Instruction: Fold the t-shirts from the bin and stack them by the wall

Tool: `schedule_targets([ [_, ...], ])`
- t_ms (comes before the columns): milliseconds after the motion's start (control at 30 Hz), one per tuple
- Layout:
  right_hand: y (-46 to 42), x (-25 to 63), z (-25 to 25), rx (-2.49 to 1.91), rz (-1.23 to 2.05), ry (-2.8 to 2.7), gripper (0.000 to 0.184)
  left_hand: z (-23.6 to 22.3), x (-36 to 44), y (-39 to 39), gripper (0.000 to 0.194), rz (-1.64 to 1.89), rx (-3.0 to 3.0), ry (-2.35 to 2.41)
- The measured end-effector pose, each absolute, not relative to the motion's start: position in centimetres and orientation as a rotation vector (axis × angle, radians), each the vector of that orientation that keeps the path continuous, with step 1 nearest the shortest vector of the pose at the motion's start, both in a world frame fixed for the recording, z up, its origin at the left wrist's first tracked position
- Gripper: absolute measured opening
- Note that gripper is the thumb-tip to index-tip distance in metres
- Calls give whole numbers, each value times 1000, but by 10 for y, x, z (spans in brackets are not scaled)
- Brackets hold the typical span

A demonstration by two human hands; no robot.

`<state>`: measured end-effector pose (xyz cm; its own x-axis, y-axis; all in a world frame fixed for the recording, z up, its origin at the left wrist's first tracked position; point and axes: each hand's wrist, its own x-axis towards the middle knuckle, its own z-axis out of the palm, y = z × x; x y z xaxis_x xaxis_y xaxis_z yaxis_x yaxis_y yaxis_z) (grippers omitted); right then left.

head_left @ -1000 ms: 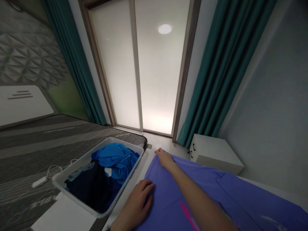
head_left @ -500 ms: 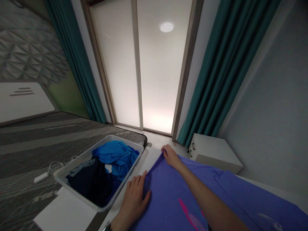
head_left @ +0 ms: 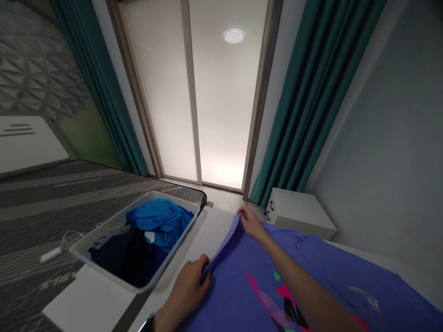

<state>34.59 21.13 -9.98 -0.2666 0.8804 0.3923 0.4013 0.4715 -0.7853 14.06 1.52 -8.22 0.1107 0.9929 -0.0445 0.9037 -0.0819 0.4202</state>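
Nearest to us, we see a watch (head_left: 148, 323) on our left wrist. Our left hand (head_left: 189, 283) has its thumb and fingers almost closed on the near part of the side edge of a big purple cloth (head_left: 231, 295). The cloth lies spread on a white table (head_left: 212, 230), with pink, green and black shapes on it. Farther along, our right hand (head_left: 251, 223) pinches the cloth's far corner, fingertips together, and that edge is lifted a bit between our 2 hands. Left of the cloth is a white bin (head_left: 104, 273) with bright blue clothes (head_left: 162, 219) and dark clothes (head_left: 121, 253) in it. A white power strip (head_left: 51, 254) sits on the gray mattress (head_left: 38, 198). Farther off are a small white cabinet (head_left: 301, 207), 2 green curtains (head_left: 311, 101) and a pale, glowing door (head_left: 224, 115).
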Motion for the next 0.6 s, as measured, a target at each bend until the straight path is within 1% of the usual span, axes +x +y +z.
schedule_targets([
  [167, 207, 345, -108, -1070, 771, -1836, 20, -74, 143, 10, 28, 233, 2026, 1885],
  [300, 210, 361, -106, -1097, 810, -1772, 19, -64, 141, -3, 45, 75, 2028, 1806],
  [367, 212, 374, -104, -1121, 827, -1725, 18, -58, 142, -14, 51, 17, 2022, 1747],
  [500, 215, 402, -105, -1195, 853, -1633, 18, -47, 158, -32, 57, 87, 1990, 1631],
  [600, 215, 420, -106, -1279, 845, -1588, 20, -38, 186, -36, 61, 161, 1991, 1492],
])
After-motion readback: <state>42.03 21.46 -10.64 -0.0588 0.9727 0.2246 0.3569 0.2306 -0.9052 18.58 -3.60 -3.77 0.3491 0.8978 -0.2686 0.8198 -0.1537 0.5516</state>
